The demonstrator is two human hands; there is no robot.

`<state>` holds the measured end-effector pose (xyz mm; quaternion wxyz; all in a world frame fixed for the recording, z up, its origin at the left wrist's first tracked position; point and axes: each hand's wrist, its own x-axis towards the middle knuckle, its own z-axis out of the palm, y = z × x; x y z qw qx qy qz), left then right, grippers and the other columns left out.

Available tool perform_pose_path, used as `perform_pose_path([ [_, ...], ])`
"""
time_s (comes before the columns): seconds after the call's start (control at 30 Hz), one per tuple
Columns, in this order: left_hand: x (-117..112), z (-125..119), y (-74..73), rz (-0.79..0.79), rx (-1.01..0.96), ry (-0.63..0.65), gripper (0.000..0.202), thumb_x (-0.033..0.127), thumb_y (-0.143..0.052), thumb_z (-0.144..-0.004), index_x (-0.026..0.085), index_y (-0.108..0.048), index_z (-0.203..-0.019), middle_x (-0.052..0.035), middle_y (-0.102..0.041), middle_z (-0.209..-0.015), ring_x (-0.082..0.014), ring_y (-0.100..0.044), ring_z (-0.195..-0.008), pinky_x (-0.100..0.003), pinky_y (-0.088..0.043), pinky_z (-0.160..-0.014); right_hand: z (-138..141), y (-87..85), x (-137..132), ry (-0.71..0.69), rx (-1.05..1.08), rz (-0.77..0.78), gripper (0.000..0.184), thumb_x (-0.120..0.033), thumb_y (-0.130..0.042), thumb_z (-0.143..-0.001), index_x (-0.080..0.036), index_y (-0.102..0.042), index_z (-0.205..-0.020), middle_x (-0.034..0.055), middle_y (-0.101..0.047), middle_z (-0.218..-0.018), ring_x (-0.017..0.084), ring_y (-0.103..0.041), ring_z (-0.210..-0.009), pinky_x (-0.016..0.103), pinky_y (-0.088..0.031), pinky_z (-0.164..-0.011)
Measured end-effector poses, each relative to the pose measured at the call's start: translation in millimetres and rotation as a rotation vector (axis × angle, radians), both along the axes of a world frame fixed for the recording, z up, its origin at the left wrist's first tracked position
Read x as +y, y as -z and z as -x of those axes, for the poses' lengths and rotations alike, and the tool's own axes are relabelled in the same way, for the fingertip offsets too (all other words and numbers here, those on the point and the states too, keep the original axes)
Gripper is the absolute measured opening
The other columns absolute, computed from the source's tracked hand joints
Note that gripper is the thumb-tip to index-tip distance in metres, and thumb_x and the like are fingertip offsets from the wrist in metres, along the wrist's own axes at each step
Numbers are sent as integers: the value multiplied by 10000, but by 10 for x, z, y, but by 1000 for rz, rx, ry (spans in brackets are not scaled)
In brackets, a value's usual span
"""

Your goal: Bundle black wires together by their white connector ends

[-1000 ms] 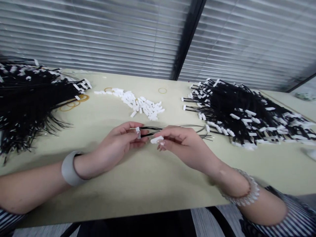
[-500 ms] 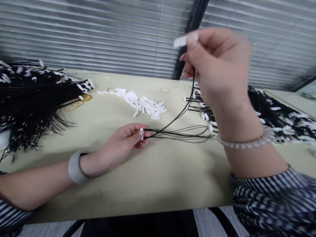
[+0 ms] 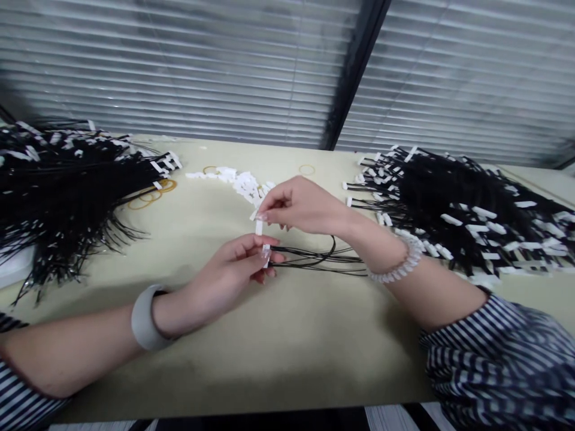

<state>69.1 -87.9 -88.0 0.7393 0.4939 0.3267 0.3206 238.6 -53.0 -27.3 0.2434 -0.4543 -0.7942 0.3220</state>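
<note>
The left hand (image 3: 233, 266) is above the near part of the bench (image 3: 278, 353), thumb and fingers closed on a white connector (image 3: 266, 256). Black wires (image 3: 309, 258) run from this connector to the right, passing beneath the other forearm; their far ends are hidden there. The grip matches that of half a second ago.

The right hand (image 3: 303, 206) shows the main change. Half a second ago it was raised high, drawing wires upward in a taut line. It has now come down to the far side of the left hand, knuckles uppermost. Its thumb and fingertips pinch a second connector (image 3: 259, 227), upright, just beyond the first; whether the two touch cannot be determined. The raised wires have slackened, and a loop bends up below the right wrist.

The right hand now covers part of the loose pile (image 3: 242, 182) of white connectors, fully visible earlier. The left bundle (image 3: 67, 191) and right bundle (image 3: 449, 209) of wired connectors lie as before, as does the single rubber band (image 3: 307, 170). The right bundle, partly obscured earlier by the raised arm, is again largely exposed.
</note>
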Motion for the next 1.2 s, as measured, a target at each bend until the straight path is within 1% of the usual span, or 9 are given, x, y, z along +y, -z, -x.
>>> perform_pose_path([
  [0.13,4,4,4,-31,-2,-12,159,249,-555,-810,204,-550,-962,-38,-627,-888,-150,-539,-794,-262,-377,-648,-35,26,13,-72,-13,42,166,-217,-541,-742,-124,-662,-809,21,-638,-742,66,-526,-629,192,-383,-543],
  [0.33,0,2,7,-8,-62,4,146,227,-584,-776,186,-562,-914,-25,-601,-817,-128,-511,-717,-257,-379,-653,-66,40,20,-125,-27,48,182,-220,-542,-745,-128,-668,-840,30,-649,-781,82,-546,-670,203,-392,-581],
  [0.57,-8,-22,-16,71,-109,-29,62,164,-548,-779,169,-572,-836,-16,-570,-735,-130,-508,-732,-252,-373,-668,-31,102,9,-61,-34,-14,166,-199,-516,-754,-143,-665,-801,14,-639,-753,78,-525,-669,215,-363,-592],
  [0.63,-8,-27,-11,86,-121,-33,54,195,-540,-794,170,-571,-830,-20,-578,-733,-134,-514,-726,-257,-373,-661,-25,124,-3,-50,-30,-23,166,-199,-510,-757,-146,-659,-808,10,-639,-757,77,-523,-669,218,-364,-593],
  [0.8,-15,-30,6,92,-73,-76,185,340,-501,-841,173,-574,-874,-17,-580,-681,-133,-503,-674,-264,-377,-649,-4,150,-56,-53,-22,-23,175,-204,-492,-770,-147,-653,-810,5,-634,-749,74,-519,-664,221,-371,-603],
  [0.93,-16,-9,30,28,-10,-64,186,351,-490,-854,184,-570,-880,2,-574,-680,-116,-489,-665,-254,-382,-657,-68,38,-74,-100,-62,-26,189,-232,-502,-773,-157,-657,-850,5,-630,-778,77,-504,-662,225,-372,-597],
  [1.03,-13,5,48,-39,37,-70,201,371,-476,-857,194,-567,-888,4,-582,-699,-116,-498,-668,-261,-391,-662,-199,-121,-78,-214,-196,-26,181,-229,-508,-771,-154,-649,-857,-1,-612,-758,74,-483,-631,208,-353,-546],
  [1.13,-17,8,54,-73,73,-72,226,396,-475,-851,196,-568,-901,-4,-592,-714,-123,-511,-668,-272,-399,-665,-316,-245,-98,-316,-322,-3,155,-183,-477,-780,-145,-627,-784,-20,-553,-650,59,-429,-559,193,-310,-485],
  [1.2,-22,6,53,-78,75,-70,231,401,-477,-849,195,-567,-901,-6,-593,-718,-124,-517,-672,-271,-402,-666,-344,-275,-122,-306,-374,-29,168,-178,-462,-787,-143,-602,-702,-30,-495,-585,53,-385,-528,193,-286,-469],
])
